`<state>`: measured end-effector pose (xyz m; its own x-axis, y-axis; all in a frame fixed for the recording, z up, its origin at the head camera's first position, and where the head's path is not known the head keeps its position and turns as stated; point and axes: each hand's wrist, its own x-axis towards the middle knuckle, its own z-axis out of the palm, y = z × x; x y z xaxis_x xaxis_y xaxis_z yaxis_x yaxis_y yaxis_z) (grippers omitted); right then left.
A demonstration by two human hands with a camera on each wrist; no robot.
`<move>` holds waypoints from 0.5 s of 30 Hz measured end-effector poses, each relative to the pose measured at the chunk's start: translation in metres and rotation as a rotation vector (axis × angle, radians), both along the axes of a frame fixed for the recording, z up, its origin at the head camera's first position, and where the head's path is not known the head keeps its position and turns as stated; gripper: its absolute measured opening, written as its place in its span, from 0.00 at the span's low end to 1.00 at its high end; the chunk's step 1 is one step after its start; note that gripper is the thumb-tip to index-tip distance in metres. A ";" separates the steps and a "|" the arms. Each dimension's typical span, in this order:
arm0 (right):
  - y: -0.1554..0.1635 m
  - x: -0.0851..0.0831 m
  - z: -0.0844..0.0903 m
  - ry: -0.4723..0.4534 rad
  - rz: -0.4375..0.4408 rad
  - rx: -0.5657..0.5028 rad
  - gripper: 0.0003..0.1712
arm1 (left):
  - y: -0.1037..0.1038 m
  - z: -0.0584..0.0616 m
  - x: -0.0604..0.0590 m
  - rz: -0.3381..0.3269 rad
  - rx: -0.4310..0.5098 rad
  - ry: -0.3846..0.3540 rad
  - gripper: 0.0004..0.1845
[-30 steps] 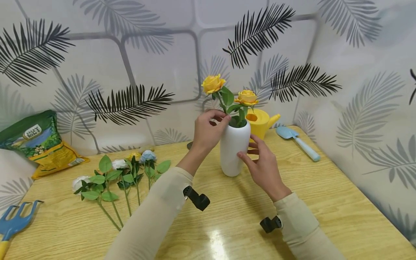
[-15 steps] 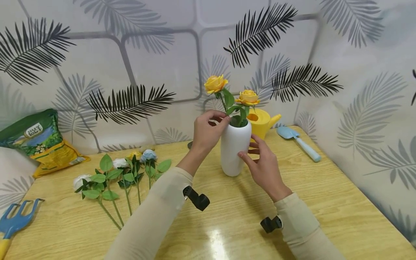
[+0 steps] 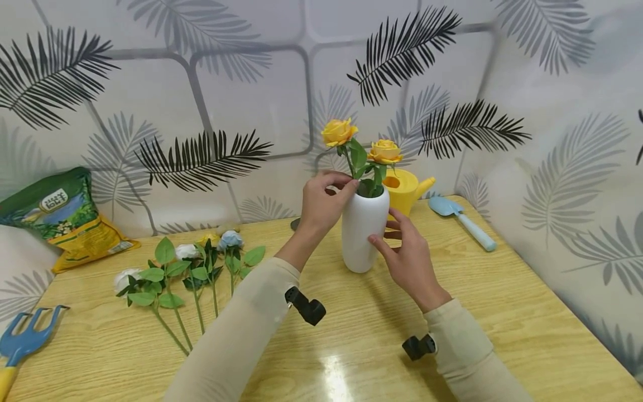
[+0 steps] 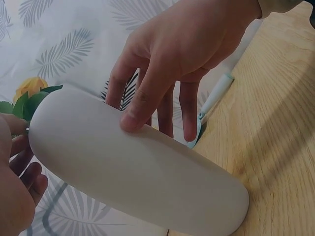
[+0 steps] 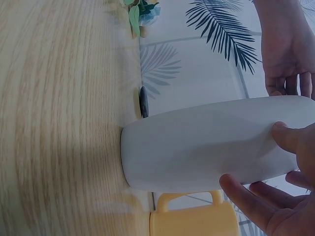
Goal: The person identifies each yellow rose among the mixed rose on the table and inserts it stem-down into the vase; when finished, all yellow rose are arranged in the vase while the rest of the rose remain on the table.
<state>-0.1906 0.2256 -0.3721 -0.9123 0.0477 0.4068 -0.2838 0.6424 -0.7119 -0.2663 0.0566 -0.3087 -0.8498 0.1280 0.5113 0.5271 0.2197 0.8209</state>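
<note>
A tall white vase [image 3: 359,237] stands upright on the wooden table. Two artificial yellow roses rise from its mouth. At the rim, my left hand [image 3: 325,204] pinches the stem of the left, taller rose [image 3: 339,132] between thumb and fingers. The other rose [image 3: 385,151] leans to the right and is untouched. My right hand [image 3: 408,259] holds the vase's right side, thumb on the front and fingers round the far side. In the left wrist view the right thumb presses the vase wall [image 4: 142,162]. The stems' lower ends are hidden inside the vase [image 5: 206,142].
Behind the vase is a yellow watering can [image 3: 402,187], with a light blue trowel [image 3: 462,220] to its right. Several artificial flowers lie at the left, among them a white rose [image 3: 128,281] and a blue rose [image 3: 231,240]. A blue hand fork [image 3: 30,338] and a green-yellow bag [image 3: 70,218] lie farther left.
The taller yellow rose has tilted slightly to the right, closer to the other rose. The left hand keeps its pinch at the rim; the right hand and vase have stayed in place.
</note>
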 end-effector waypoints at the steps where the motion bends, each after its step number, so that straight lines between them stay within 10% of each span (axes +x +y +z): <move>1: 0.000 0.000 0.000 -0.001 0.001 -0.001 0.39 | 0.000 0.000 0.000 -0.002 0.002 0.001 0.09; 15: 0.000 0.001 0.000 0.002 0.000 0.000 0.39 | 0.000 -0.002 0.000 0.016 0.000 0.043 0.09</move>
<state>-0.1900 0.2259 -0.3723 -0.9116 0.0477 0.4083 -0.2852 0.6421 -0.7116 -0.2663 0.0569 -0.3107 -0.8290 0.1145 0.5474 0.5582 0.2287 0.7975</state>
